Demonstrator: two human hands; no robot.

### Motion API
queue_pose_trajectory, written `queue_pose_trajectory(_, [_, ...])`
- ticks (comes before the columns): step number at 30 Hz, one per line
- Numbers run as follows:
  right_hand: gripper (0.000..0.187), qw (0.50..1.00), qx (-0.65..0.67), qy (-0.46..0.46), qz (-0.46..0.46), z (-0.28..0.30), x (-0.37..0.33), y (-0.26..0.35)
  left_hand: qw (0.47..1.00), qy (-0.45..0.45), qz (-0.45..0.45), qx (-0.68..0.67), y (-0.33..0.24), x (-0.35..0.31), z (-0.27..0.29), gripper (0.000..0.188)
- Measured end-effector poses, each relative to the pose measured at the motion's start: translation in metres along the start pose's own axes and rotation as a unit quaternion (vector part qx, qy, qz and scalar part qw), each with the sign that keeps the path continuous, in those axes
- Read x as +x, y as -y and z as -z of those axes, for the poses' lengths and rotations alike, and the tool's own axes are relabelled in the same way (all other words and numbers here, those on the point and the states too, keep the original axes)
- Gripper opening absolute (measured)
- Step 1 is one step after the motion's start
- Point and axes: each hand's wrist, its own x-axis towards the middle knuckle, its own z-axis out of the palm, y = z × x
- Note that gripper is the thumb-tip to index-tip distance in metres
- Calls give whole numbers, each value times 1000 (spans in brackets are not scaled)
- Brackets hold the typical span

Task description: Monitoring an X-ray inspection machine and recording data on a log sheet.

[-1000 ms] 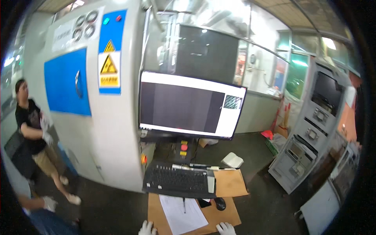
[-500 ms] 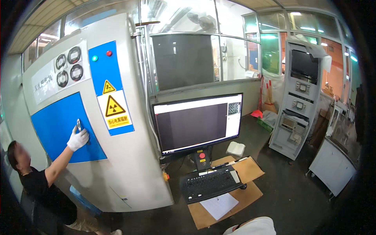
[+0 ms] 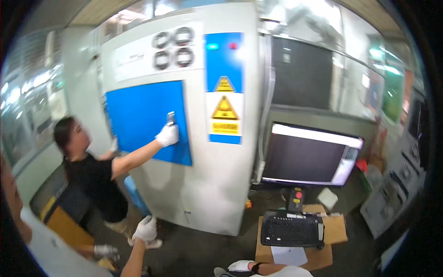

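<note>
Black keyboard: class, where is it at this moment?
In the head view, the black keyboard sits at lower right, below the monitor and above the white paper.

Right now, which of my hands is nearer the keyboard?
Right. Your right hand is low, left of the keyboard, not touching it; what looks like your left hand is much farther left.
</note>
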Motion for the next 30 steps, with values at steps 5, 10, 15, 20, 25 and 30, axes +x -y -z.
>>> queue_pose_trajectory(5, [55,994,-63,-5,89,48,104,-58,955,6,122,-270,-57,20,9,21])
queue_pose_trajectory(10, [54,994,21,-101,25,164,64,23,702,-22,250,-666,-126,28,-10,16])
queue_pose_trajectory(15, [55,992,24,-125,12,249,75,58,296,-43,371,-879,-209,26,-25,23])
queue_pose_trajectory(20, [61,983,-110,-143,21,321,87,128,193,-40,358,-913,-255,33,-18,35])
queue_pose_trajectory(25, [61,942,-150,-294,66,403,128,239,-227,-5,359,-905,-249,37,18,52])
queue_pose_trajectory(30, [51,863,-96,-470,158,516,215,320,237,-51,252,-937,-214,56,80,45])
